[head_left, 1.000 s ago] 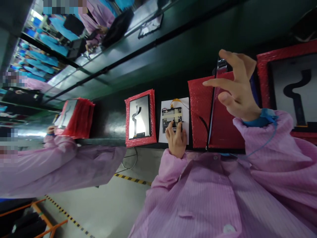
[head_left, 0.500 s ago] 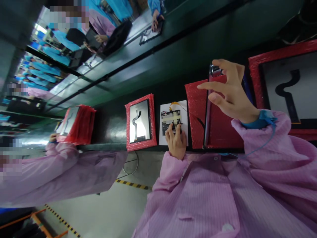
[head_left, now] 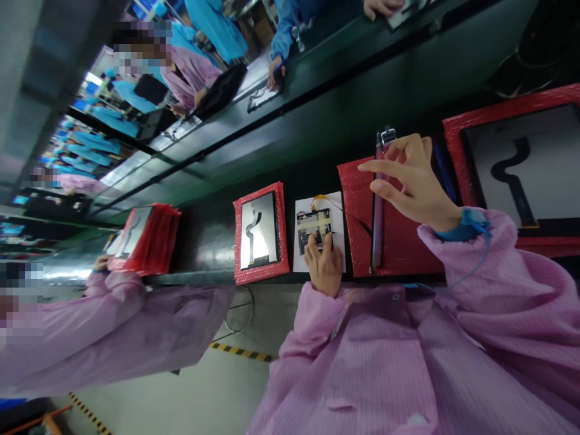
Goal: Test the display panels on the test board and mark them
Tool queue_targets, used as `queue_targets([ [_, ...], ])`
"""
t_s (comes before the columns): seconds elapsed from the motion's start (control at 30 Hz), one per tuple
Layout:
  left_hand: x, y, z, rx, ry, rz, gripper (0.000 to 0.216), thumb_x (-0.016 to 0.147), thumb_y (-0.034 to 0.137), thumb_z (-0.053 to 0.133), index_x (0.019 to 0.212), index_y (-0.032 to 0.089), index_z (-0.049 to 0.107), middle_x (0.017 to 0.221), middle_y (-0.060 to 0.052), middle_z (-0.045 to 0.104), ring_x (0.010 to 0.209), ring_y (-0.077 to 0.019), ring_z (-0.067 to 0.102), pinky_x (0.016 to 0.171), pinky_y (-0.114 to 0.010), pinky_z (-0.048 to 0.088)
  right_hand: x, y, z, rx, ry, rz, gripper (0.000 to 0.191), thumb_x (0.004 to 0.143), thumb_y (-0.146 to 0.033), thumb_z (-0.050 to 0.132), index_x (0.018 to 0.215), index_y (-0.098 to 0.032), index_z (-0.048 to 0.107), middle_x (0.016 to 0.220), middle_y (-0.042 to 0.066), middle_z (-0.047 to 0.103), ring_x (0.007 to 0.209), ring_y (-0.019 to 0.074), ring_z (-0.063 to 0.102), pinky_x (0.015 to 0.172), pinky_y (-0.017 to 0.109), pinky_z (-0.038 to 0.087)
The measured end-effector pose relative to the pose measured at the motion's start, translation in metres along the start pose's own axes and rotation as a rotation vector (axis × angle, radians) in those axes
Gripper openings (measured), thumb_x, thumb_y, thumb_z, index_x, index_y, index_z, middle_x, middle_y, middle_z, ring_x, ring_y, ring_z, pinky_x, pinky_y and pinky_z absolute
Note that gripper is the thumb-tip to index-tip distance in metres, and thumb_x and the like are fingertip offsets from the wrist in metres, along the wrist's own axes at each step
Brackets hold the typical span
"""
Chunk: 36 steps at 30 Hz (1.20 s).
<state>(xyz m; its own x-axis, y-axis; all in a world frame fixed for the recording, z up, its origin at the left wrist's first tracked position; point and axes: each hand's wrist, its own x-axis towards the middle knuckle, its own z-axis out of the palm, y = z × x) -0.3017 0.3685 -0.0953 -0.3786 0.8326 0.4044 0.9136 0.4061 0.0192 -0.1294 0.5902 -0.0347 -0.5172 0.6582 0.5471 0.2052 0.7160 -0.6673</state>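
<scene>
My right hand (head_left: 414, 181) pinches the top edge of a thin dark display panel (head_left: 376, 211), which stands on its long edge on a red bubble-wrap sheet (head_left: 357, 211). A small metal clip shows at the panel's far end. My left hand (head_left: 324, 263) rests with fingers pressed together on a small circuit board (head_left: 315, 225) with yellow tape strips. The board lies on a white sheet (head_left: 338, 202) at the table's near edge, and a thin wire runs from it toward the red sheet.
A display panel in red bubble wrap (head_left: 260, 232) lies left of the white sheet. A larger one (head_left: 521, 163) lies at the right. A co-worker's hand (head_left: 102, 263) holds a stack of red-wrapped panels (head_left: 147, 238) at the left. More people work across the dark green conveyor (head_left: 294, 121).
My right hand has come down and a little left with the panel, which now stands lower on the red sheet. My left hand stays on the circuit board.
</scene>
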Motion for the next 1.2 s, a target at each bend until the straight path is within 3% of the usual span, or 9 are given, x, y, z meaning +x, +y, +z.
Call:
queue_targets([
  [0.13, -0.005, -0.006, -0.003, -0.066, 0.031, 0.068, 0.046, 0.105, 0.040, 0.043, 0.143, 0.018, 0.059, 0.145, -0.021, 0.050, 0.123, -0.0343, 0.056, 0.102, -0.051, 0.045, -0.002, -0.014, -0.015, 0.104, -0.049, 0.081, 0.046, 0.099, -0.058, 0.050, 0.120, -0.023, 0.071, 0.101, 0.009, 0.060, 0.094, 0.0229, 0.058, 0.088, 0.043, 0.048],
  [0.23, -0.006, -0.014, -0.010, -0.226, -0.058, 0.352, 0.057, 0.108, 0.043, 0.032, 0.158, 0.016, 0.038, 0.156, -0.021, 0.046, 0.144, -0.0309, 0.045, 0.113, -0.047, 0.039, -0.011, -0.024, -0.035, 0.138, -0.109, 0.251, 0.029, 0.096, -0.042, 0.056, 0.111, -0.021, 0.069, 0.082, 0.003, 0.060, 0.070, 0.0169, 0.055, 0.071, 0.034, 0.045],
  [0.33, -0.004, -0.017, -0.017, -0.259, -0.219, 0.598, 0.056, 0.109, 0.042, 0.032, 0.160, 0.019, 0.036, 0.156, -0.015, 0.053, 0.152, -0.0260, 0.038, 0.122, -0.043, 0.026, -0.028, -0.025, -0.056, 0.059, -0.092, 0.450, 0.023, 0.086, -0.024, 0.056, 0.106, -0.022, 0.066, 0.064, -0.002, 0.052, 0.055, 0.0155, 0.048, 0.062, 0.033, 0.037],
  [0.47, 0.001, -0.013, -0.021, -0.236, -0.310, 0.631, 0.049, 0.107, 0.035, 0.040, 0.152, 0.018, 0.046, 0.154, -0.014, 0.056, 0.151, -0.0244, 0.043, 0.124, -0.043, 0.023, -0.050, -0.016, -0.074, 0.089, -0.017, 0.622, 0.024, 0.083, -0.025, 0.058, 0.106, -0.026, 0.063, 0.059, -0.004, 0.041, 0.051, 0.0149, 0.040, 0.056, 0.032, 0.030],
  [0.57, 0.002, -0.011, -0.022, -0.273, -0.334, 0.597, 0.045, 0.105, 0.032, 0.043, 0.147, 0.017, 0.050, 0.154, -0.015, 0.056, 0.151, -0.0247, 0.044, 0.124, -0.045, 0.024, -0.052, -0.009, -0.067, 0.214, 0.053, 0.663, 0.022, 0.084, -0.025, 0.060, 0.106, -0.026, 0.063, 0.060, -0.004, 0.037, 0.053, 0.0136, 0.037, 0.055, 0.031, 0.029],
  [0.77, 0.000, -0.011, -0.022, -0.327, -0.301, 0.513, 0.054, 0.104, 0.029, 0.043, 0.155, 0.015, 0.031, 0.149, -0.017, 0.060, 0.148, -0.0246, 0.049, 0.123, -0.047, 0.032, -0.045, 0.025, -0.016, 0.446, 0.020, 0.645, 0.019, 0.082, -0.021, 0.057, 0.101, -0.023, 0.059, 0.065, -0.002, 0.049, 0.059, 0.0150, 0.045, 0.056, 0.030, 0.033],
  [0.93, 0.002, -0.008, -0.026, -0.333, -0.293, 0.522, 0.054, 0.104, 0.027, 0.044, 0.155, 0.015, 0.032, 0.148, -0.015, 0.062, 0.146, -0.0251, 0.051, 0.122, -0.047, 0.035, -0.053, 0.049, -0.001, 0.174, -0.055, 0.610, 0.038, 0.084, -0.022, 0.056, 0.122, -0.020, 0.057, 0.080, 0.003, 0.062, 0.072, 0.0215, 0.058, 0.069, 0.038, 0.047],
  [1.1, 0.037, -0.007, -0.045, -0.366, -0.175, 0.536, 0.031, 0.104, 0.028, 0.048, 0.131, 0.020, 0.061, 0.129, -0.012, 0.073, 0.127, -0.0229, 0.065, 0.114, -0.044, 0.045, -0.046, 0.021, 0.002, -0.284, -0.039, 0.374, 0.038, 0.092, -0.032, 0.056, 0.123, -0.010, 0.063, 0.118, 0.023, 0.062, 0.114, 0.0395, 0.056, 0.093, 0.056, 0.047],
  [1.2, 0.085, -0.012, -0.045, -0.336, -0.056, 0.486, 0.029, 0.104, 0.032, 0.048, 0.125, 0.020, 0.066, 0.126, -0.011, 0.074, 0.124, -0.0233, 0.066, 0.111, -0.044, 0.048, -0.026, -0.005, 0.020, -0.302, -0.213, 0.222, 0.042, 0.095, -0.042, 0.058, 0.119, -0.008, 0.066, 0.121, 0.023, 0.063, 0.119, 0.0400, 0.054, 0.097, 0.054, 0.046],
])
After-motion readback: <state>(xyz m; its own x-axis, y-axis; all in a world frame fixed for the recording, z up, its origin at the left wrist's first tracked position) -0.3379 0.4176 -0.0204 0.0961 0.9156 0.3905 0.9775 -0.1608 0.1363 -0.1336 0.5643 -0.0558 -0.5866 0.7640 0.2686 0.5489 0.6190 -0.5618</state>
